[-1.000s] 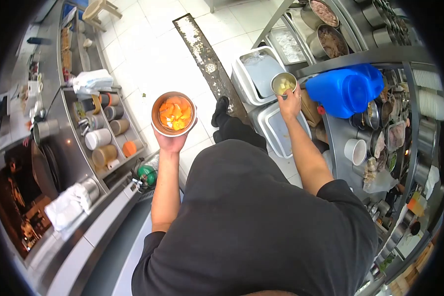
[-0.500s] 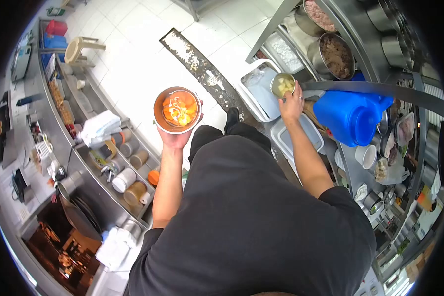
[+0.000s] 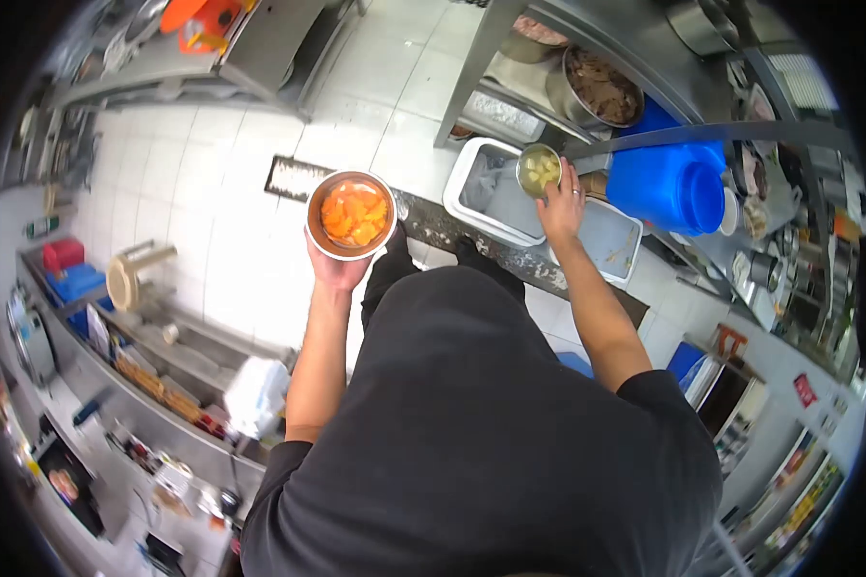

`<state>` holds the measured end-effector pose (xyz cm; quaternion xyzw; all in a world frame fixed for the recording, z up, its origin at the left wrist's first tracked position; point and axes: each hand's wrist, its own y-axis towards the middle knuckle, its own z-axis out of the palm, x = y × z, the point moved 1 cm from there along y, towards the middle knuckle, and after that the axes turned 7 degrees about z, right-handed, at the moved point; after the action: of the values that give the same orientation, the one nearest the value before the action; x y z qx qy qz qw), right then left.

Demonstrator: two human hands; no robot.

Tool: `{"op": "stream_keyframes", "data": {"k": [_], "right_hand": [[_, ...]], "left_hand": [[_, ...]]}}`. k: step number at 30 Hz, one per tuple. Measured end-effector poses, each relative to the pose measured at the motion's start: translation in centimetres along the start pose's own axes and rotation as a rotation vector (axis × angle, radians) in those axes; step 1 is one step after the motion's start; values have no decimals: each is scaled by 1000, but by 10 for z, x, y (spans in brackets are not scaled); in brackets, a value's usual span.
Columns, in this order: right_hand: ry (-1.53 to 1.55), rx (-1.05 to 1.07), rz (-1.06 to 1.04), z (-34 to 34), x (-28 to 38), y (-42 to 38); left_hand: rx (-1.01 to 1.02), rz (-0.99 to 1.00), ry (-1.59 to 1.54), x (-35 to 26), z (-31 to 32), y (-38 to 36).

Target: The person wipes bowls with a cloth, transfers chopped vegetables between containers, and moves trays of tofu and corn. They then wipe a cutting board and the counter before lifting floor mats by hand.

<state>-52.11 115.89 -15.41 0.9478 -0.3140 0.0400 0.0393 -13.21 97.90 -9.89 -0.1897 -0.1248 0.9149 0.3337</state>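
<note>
My left hand (image 3: 335, 273) holds up a round metal bowl (image 3: 349, 254) from below, with the fingers partly hidden behind it. Orange slices (image 3: 354, 213) that look like carrot lie inside. Off to the right, my right hand (image 3: 564, 198) grips the near side of a smaller metal bowl (image 3: 523, 173). Pale yellow chunks (image 3: 543, 171) sit in that one. The smaller bowl is above the right end of a white plastic bin (image 3: 454, 192), which has a clear plastic bag in it.
A second white bin (image 3: 631, 252) and a large blue plastic jug (image 3: 656, 185) are beside my right arm. Behind them, a metal shelf holds a pot of brown meat (image 3: 560, 94). A beige plastic stool (image 3: 123, 282) stands on the tiled floor, left. A dark floor drain (image 3: 433, 223) runs by my feet.
My view has turned, so the counter at left and the shelves at right have shifted. Both hands keep hold of their bowls. White streaks over the orange slices no longer show.
</note>
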Motion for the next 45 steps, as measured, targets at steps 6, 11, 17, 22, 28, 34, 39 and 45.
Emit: {"op": "stream_keyframes", "data": {"k": [6,11,17,22,28,34,39,45], "right_hand": [[-47,-44,50,-17,22,-12],[-47,-49,96,-16,32,-16],[48,-106,232,-17,45,-21],[445,-311,457,-10,56,-25],[741,-442,471,-11,61,-27],[734,-499,394,-45,67,-21],[803,-495,337,-95,73,-20],[857,-438,295,-164,82,-22]], "left_hand": [[72,-155,88,-45,18,59],[108,-233,157,-57,26,82],[78,-348,161,-53,30,85],[87,-381,192,-43,29,85],[136,-410,227,-27,56,77],[151,-452,181,-11,81,72],[205,-449,159,3,87,68],[183,-464,175,15,81,62]]}}
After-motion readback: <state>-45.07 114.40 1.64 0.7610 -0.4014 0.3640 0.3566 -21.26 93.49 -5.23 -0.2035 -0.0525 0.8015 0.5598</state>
